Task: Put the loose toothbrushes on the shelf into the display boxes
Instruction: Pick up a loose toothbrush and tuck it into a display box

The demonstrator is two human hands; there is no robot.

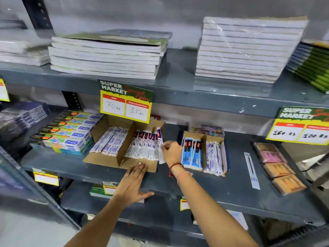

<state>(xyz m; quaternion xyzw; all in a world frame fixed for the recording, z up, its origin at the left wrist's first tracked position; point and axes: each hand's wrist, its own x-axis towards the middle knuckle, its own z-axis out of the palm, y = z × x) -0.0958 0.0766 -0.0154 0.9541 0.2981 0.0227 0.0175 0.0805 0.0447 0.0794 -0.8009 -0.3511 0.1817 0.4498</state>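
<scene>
A brown cardboard display box (pixel 114 160) with two compartments sits on the middle grey shelf, both compartments filled with packaged toothbrushes. My right hand (pixel 171 152) is shut on a white-and-blue packaged toothbrush (pixel 160 139) at the right edge of the box's right compartment. My left hand (pixel 131 184) lies flat and open on the box's front flap. A smaller display box (pixel 204 138) to the right holds blue-carded and white toothbrushes. One loose packaged toothbrush (pixel 252 171) lies on the bare shelf further right.
Toothpaste cartons (pixel 67 132) are stacked left of the big box. Pink and orange packs (pixel 279 168) lie at the right end. Price signs (pixel 125 102) hang from the upper shelf (pixel 178 90), which carries stacks of notebooks (pixel 106 56). A dark upright post (pixel 35 189) stands at the left.
</scene>
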